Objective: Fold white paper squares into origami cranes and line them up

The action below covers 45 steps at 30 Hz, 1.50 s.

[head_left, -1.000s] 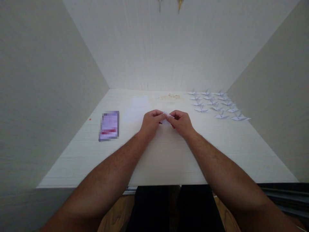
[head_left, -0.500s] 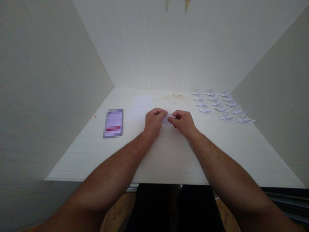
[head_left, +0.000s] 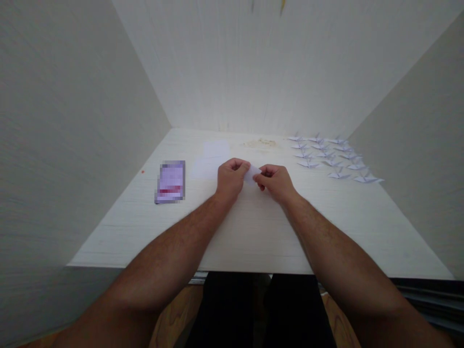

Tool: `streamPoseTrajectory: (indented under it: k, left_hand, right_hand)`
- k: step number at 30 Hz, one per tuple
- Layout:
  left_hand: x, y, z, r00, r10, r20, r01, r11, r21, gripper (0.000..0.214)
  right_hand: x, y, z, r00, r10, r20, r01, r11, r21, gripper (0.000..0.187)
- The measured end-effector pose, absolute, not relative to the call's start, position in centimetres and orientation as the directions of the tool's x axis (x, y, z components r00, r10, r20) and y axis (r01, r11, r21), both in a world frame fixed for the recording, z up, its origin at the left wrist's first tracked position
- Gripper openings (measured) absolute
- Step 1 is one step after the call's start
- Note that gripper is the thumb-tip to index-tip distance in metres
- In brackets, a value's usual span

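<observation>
A small piece of white folded paper is held between my two hands, over the middle of the white table. My left hand pinches its left side between thumb and fingers. On the right side, my right hand grips the paper's edge with thumb and bent fingers. The exact folds are too faint to make out, and the fingers cover part of the paper. White paper sheets lie flat just beyond and left of my left hand.
Several folded paper cranes stand in rows at the back right of the table. A pixelated purple phone-like object lies at the left. A brownish stained patch marks the table near the back wall. Walls enclose three sides.
My right hand's fingers have shifted slightly on the paper, and more of the paper shows between the hands. The whole view has tilted a little.
</observation>
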State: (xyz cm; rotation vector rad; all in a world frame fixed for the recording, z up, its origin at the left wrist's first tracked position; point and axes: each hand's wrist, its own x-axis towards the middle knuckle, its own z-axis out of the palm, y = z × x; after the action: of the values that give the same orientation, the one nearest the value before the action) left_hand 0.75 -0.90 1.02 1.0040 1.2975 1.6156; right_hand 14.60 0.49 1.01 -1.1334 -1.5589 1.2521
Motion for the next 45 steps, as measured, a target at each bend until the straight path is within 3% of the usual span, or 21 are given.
streamPoseTrajectory:
  k: [10,17,26,31,39,45]
  left_hand:
    - [0.6,-0.6,0.7,-0.366,0.922,0.128,-0.063,-0.162,0.985,0.011]
    - [0.6,-0.7,0.5,-0.170,0.983,0.062,-0.153,-0.088,0.984,0.022]
    - [0.4,-1.0,0.5,-0.115,0.993,0.041,0.046,-0.036,0.998,0.019]
    - [0.5,-1.5,1.3,-0.063,0.997,0.051,0.214,-0.036,0.976,0.021]
    - [0.7,-1.8,1.7,0.041,0.997,0.066,0.242,-0.074,0.967,0.014]
    - [0.5,-1.6,1.5,0.020,0.998,0.052,0.209,-0.055,0.976,0.016]
  right_hand:
    - [14.6,0.6,1.1,-0.246,0.966,0.076,0.194,0.126,-0.973,0.013]
    - [14.8,0.9,0.9,-0.121,0.988,0.097,0.101,0.109,-0.989,0.015]
    - [15.0,1.2,0.8,-0.136,0.983,0.122,0.135,0.140,-0.981,0.017]
    - [15.0,1.5,0.6,-0.139,0.986,0.093,0.045,0.100,-0.994,0.010]
    - [14.8,1.4,0.5,-0.078,0.993,0.085,-0.048,0.081,-0.996,0.023]
    - [14.8,1.2,0.9,-0.111,0.989,0.094,-0.099,0.083,-0.992,0.014]
